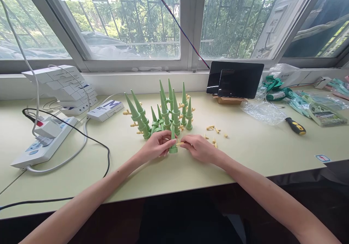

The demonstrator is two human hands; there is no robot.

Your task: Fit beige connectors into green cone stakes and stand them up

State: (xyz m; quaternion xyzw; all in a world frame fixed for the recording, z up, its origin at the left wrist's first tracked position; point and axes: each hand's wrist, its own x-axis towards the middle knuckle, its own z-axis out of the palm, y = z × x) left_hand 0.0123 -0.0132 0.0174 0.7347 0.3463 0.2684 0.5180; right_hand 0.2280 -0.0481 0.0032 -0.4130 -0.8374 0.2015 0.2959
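Note:
Near the front middle of the table, my left hand (154, 146) is closed around a green plastic watering spike (173, 148), which stands upright with its point up and its ribbed cap down. My right hand (200, 148) pinches a small yellow valve (180, 143) against the side of that spike; whether it sits in the hole cannot be made out. Just behind my hands stand several more green spikes (174, 107), stacked in columns, many with yellow valves sticking out. Loose yellow valves (217, 130) lie scattered behind my right hand.
At left are a power strip (43, 142) with plugs and cables, stacked white boxes (73, 87) and a single white box (106, 110). Two dark tablets (241, 82) lean at the back. On the right lie a screwdriver (296, 125) and bagged green items (302, 102).

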